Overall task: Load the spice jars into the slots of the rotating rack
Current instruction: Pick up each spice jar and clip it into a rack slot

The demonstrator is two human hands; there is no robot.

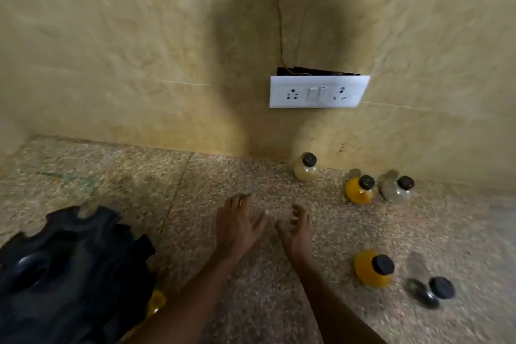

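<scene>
The black rotating rack (64,268) stands at the lower left of the speckled counter, with a yellow jar (156,301) partly hidden at its right side. Several black-capped spice jars stand on the right: a pale one (305,169) by the wall, a yellow one (359,190), a greyish one (398,188), a nearer yellow one (374,268) and a dark one (431,292). My left hand (237,225) and my right hand (296,229) hover side by side over the counter's middle, fingers spread and loosely bent, holding nothing.
A yellowish tiled wall (139,50) rises behind the counter (237,176). A white switch and socket plate (318,91) hangs on it above the jars, with a gap and a thin wire above it. The frame is somewhat blurred.
</scene>
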